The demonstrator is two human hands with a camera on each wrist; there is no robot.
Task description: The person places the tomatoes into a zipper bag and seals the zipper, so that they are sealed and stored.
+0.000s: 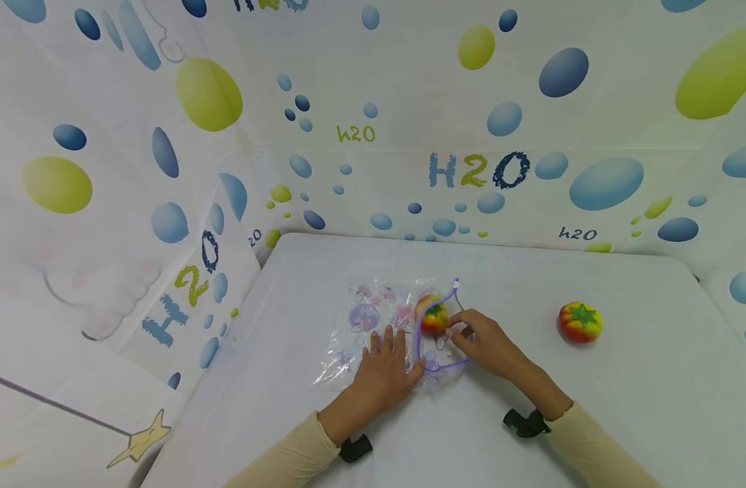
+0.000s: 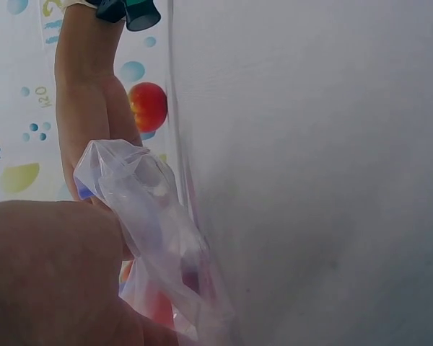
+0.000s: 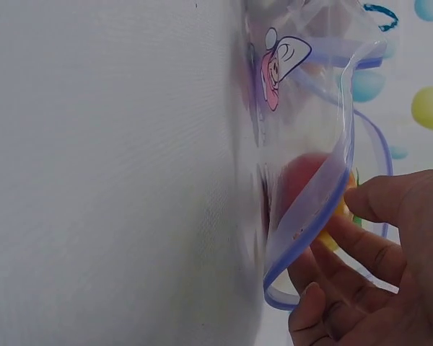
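Observation:
A clear plastic bag (image 1: 363,317) with purple and pink prints lies on the table, its purple-edged mouth spread toward the right. The left hand (image 1: 382,373) rests on the bag with fingers spread, thumb at the purple edge. In the mouth sits a red-yellow tomato-like item (image 1: 433,317) with a green top. The right hand (image 1: 485,342) is at the mouth's right side, fingertips beside that item; in the right wrist view the hand (image 3: 368,259) has its fingers bent loosely near the item, behind the purple rim (image 3: 321,216). Whether it touches the item cannot be told.
A second tomato-like item (image 1: 580,322) lies on the white table (image 1: 641,379) to the right, beyond the right hand. Patterned sheets (image 1: 403,88) with blue and green spots rise behind and at the left. Black straps with devices (image 1: 525,423) are at both wrists.

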